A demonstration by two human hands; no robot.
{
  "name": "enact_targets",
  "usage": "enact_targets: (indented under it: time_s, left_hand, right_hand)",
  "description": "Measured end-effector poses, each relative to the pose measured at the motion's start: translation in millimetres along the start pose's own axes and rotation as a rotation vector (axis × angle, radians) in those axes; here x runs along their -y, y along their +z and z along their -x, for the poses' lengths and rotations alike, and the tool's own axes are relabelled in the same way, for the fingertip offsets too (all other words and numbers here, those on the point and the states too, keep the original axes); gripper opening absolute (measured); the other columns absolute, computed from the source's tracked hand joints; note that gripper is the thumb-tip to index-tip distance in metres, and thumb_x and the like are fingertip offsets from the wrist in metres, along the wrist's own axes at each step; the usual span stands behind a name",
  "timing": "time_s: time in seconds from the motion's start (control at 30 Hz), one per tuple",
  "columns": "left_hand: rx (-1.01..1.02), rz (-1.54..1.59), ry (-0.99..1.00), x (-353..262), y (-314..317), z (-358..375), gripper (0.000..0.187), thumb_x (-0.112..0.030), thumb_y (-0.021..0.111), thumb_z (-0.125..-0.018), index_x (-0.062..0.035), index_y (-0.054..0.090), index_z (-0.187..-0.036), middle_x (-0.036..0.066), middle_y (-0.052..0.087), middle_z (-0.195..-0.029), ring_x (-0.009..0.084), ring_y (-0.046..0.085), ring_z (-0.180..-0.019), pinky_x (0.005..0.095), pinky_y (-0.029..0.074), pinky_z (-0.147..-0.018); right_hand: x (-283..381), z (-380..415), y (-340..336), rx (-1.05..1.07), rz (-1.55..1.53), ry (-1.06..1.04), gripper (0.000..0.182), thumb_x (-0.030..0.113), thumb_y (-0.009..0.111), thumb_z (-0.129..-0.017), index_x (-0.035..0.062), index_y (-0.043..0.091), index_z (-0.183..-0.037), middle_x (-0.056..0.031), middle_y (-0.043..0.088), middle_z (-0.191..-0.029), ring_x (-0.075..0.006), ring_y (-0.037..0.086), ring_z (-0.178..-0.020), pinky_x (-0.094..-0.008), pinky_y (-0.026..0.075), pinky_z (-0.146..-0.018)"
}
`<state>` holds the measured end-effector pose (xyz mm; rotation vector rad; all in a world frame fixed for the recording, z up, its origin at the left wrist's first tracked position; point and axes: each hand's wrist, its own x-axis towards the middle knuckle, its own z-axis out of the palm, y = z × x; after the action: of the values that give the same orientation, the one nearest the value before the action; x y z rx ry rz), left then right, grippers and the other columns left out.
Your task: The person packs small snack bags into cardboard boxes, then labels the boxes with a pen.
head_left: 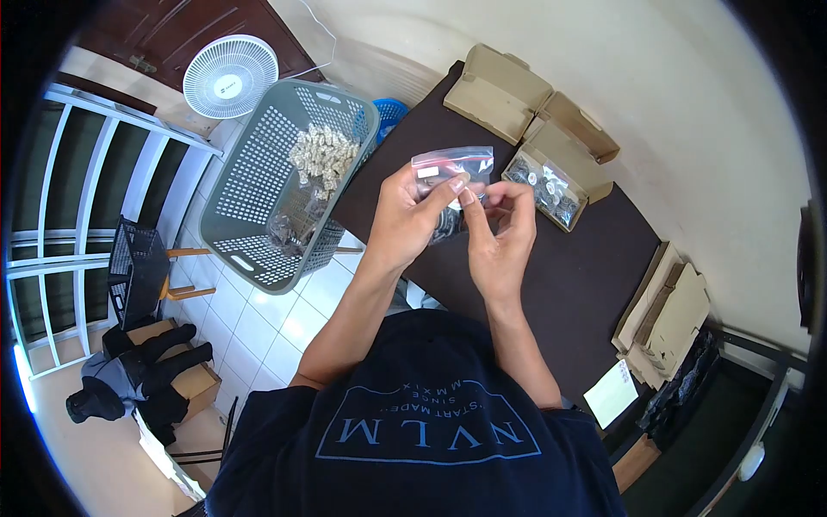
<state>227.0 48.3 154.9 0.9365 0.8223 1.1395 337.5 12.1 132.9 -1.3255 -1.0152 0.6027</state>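
Note:
A clear zip bag point(453, 161) with a red strip along its top and dark items low inside is held above the dark brown table point(551, 267). My left hand point(409, 211) pinches the bag's left side, thumb across its front. My right hand point(502, 220) is closed on the right side, its thumb tip next to the left thumb. The fingers partly hide the bag's contents. Just right of my hands, an open cardboard box point(581, 207) holds several small clear bags with dark and white pieces.
Another open cardboard box point(493, 90) stands at the table's far edge. Flattened cardboard boxes point(668, 319) and a pale paper point(611, 395) lie at the right. Left of the table are a grey-green basket point(237, 194) with cream bundles point(323, 155), and a white fan point(230, 77).

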Motion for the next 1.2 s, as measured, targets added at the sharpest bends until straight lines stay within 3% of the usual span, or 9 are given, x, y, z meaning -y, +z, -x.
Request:
enact_targets:
  time_s: [0.13,0.2,0.23,0.43,0.63,0.77,0.93,1.03,1.2]
  left_hand:
    - [-0.021,-0.068,0.116,9.3,-3.0,-1.1,0.013,-0.003,0.061,-0.092,0.0034,0.058,-0.103,0.011,0.067,-0.096,0.0131,0.065,-0.087,0.0257,0.052,-0.079]
    - [-0.016,-0.131,0.134,9.0,-2.8,-0.1,0.013,-0.003,0.062,-0.092,0.0026,0.058,-0.103,0.010,0.067,-0.096,0.0132,0.065,-0.089,0.0260,0.052,-0.079]
    - [-0.013,-0.130,0.135,9.7,-1.9,-0.8,0.013,-0.003,0.062,-0.092,0.0026,0.058,-0.103,0.010,0.067,-0.096,0.0132,0.065,-0.089,0.0260,0.052,-0.079]
    - [-0.048,-0.058,0.176,10.6,3.9,2.0,0.017,-0.003,0.066,-0.090,0.0018,0.057,-0.103,0.009,0.065,-0.098,0.0112,0.062,-0.093,0.0253,0.051,-0.081]
    - [0.076,-0.150,0.062,7.5,-8.2,7.2,0.013,-0.001,0.067,-0.088,0.0044,0.065,-0.099,0.006,0.065,-0.099,0.0092,0.060,-0.091,0.0248,0.049,-0.079]
    - [0.099,-0.211,0.067,7.5,-17.6,5.9,0.014,0.000,0.066,-0.087,0.0050,0.066,-0.100,0.005,0.065,-0.100,0.0087,0.059,-0.090,0.0235,0.048,-0.077]
    - [0.273,-0.291,-0.010,4.4,-28.5,5.1,0.017,-0.002,0.067,-0.086,0.0035,0.068,-0.103,0.007,0.068,-0.097,0.0095,0.060,-0.089,0.0251,0.047,-0.080]
    - [0.245,-0.164,-0.031,7.2,-22.3,4.4,0.016,-0.004,0.067,-0.087,0.0036,0.069,-0.101,0.006,0.068,-0.094,0.0089,0.060,-0.088,0.0246,0.047,-0.079]
    - [0.150,-0.143,-0.026,13.1,-21.8,4.6,0.015,-0.005,0.065,-0.090,0.0033,0.069,-0.102,0.006,0.069,-0.097,0.0089,0.061,-0.089,0.0243,0.047,-0.081]
  right_hand:
    - [6.5,-7.2,-4.4,0.074,-0.248,0.211,0.012,0.007,0.073,-0.085,0.0011,0.062,-0.084,-0.0001,0.059,-0.077,-0.0061,0.051,-0.068,-0.0224,0.039,-0.058]
    - [-1.4,-8.9,-13.2,0.311,-0.279,0.288,0.010,0.007,0.071,-0.087,-0.0011,0.067,-0.088,0.0016,0.063,-0.077,-0.0027,0.052,-0.068,-0.0200,0.040,-0.058]
    - [-0.9,-10.6,-16.9,0.329,-0.266,0.278,0.010,0.006,0.070,-0.088,-0.0033,0.069,-0.092,0.0019,0.065,-0.075,-0.0023,0.053,-0.068,-0.0201,0.043,-0.060]
    - [0.3,-11.1,-17.6,0.220,-0.351,0.307,0.009,0.003,0.069,-0.087,-0.0034,0.069,-0.093,-0.0008,0.067,-0.082,-0.0039,0.058,-0.075,-0.0200,0.046,-0.067]
    - [-1.9,-13.5,-23.3,0.189,-0.472,0.345,0.008,0.002,0.068,-0.089,-0.0031,0.068,-0.094,-0.0031,0.068,-0.087,-0.0062,0.059,-0.081,-0.0214,0.046,-0.074]
    - [-2.7,-19.8,-29.8,0.316,-0.475,0.396,0.009,0.004,0.067,-0.089,-0.0030,0.069,-0.095,-0.0041,0.068,-0.087,-0.0073,0.060,-0.080,-0.0225,0.048,-0.074]
    - [-2.6,-21.4,-31.8,0.426,-0.496,0.337,0.014,0.007,0.067,-0.090,-0.0024,0.070,-0.099,-0.0050,0.069,-0.088,-0.0068,0.060,-0.076,-0.0239,0.048,-0.070]
    - [-9.5,-21.3,-30.4,0.407,-0.609,0.476,0.013,0.007,0.066,-0.090,-0.0016,0.070,-0.099,-0.0046,0.069,-0.087,-0.0066,0.059,-0.075,-0.0237,0.048,-0.070]
    - [-0.9,-13.1,-22.6,0.314,-0.505,0.422,0.010,0.004,0.068,-0.088,-0.0012,0.070,-0.096,-0.0019,0.068,-0.085,-0.0052,0.058,-0.074,-0.0219,0.046,-0.069]
